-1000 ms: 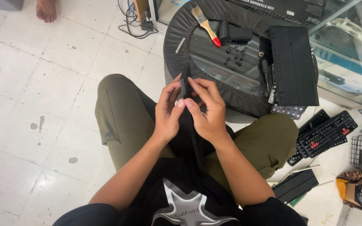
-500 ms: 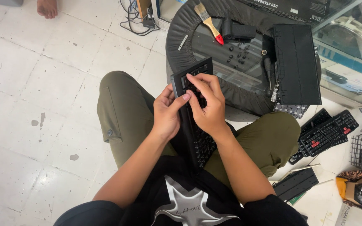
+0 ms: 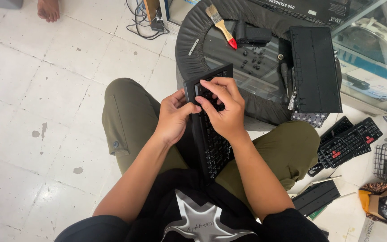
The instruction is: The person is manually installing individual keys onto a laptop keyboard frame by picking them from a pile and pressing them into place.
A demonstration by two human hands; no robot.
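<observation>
black keyboard [image 3: 211, 134] propped lengthwise on the lap, left hand [image 3: 174, 117] gripping its left edge near the top, right hand [image 3: 224, 107] fingers pinched on the upper keys, brush [image 3: 220, 20] on the round bench [image 3: 193, 62] beyond

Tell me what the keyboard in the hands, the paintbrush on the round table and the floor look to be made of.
Keyboard: likely matte black plastic, dull and even, with moulded rows of keys.
Paintbrush: handle looks like pale varnished wood with a red dipped tip; light bristles, fibre type unclear.
Floor: probably white glazed or vinyl tiles, shown by grid joints, a soft sheen and chipped grey spots.
</observation>
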